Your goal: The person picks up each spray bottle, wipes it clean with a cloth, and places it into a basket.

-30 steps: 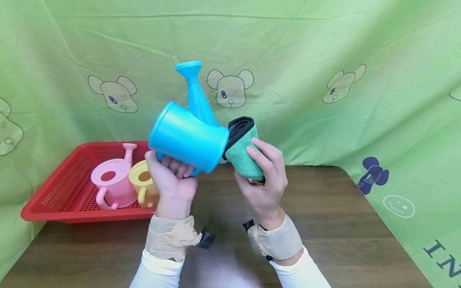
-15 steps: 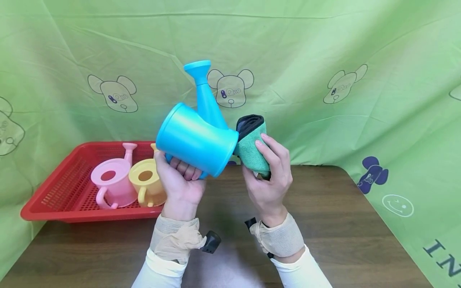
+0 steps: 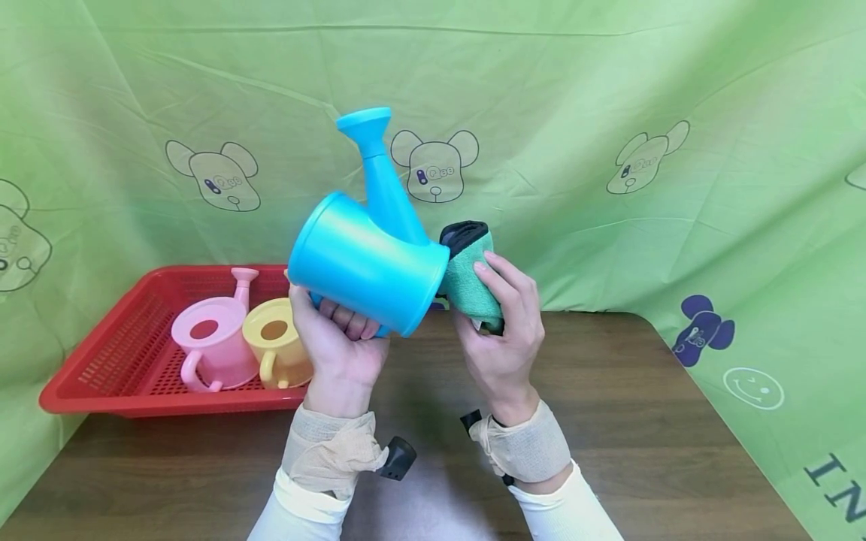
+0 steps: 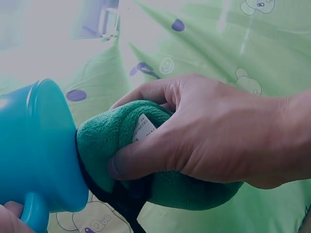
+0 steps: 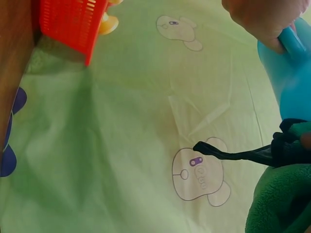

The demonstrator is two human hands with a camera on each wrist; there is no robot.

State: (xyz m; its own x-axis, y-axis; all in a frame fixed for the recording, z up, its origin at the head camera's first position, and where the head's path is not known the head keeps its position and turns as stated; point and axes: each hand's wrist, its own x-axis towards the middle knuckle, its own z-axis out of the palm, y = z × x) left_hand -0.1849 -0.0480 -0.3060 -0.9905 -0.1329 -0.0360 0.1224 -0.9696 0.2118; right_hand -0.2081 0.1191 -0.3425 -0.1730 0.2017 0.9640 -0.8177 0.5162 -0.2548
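A blue watering can (image 3: 368, 263) is held up on its side above the table, its spout pointing upward and its base facing right. My left hand (image 3: 341, 346) grips it by the handle, which shows beside the fingers in the right wrist view. My right hand (image 3: 504, 323) holds a folded green cloth (image 3: 470, 289) with black edging between thumb and fingers. The cloth (image 4: 112, 141) touches the can's flat base (image 4: 63, 150) in the left wrist view. A white label (image 4: 143, 127) shows on the cloth, and a black edge strip (image 5: 238, 155) hangs off it.
A red plastic basket (image 3: 101, 404) stands on the left of the wooden table (image 3: 609, 421). Inside it are a pink watering can (image 3: 219, 346) and a yellow watering can (image 3: 277, 334), the latter partly behind my left hand. A green printed curtain (image 3: 541, 90) hangs behind the table.
Both hands, with the watering can and cloth, shifted right between one second and half a second ago. Since then, the cloth has moved slightly left and the spout has tipped a little left.
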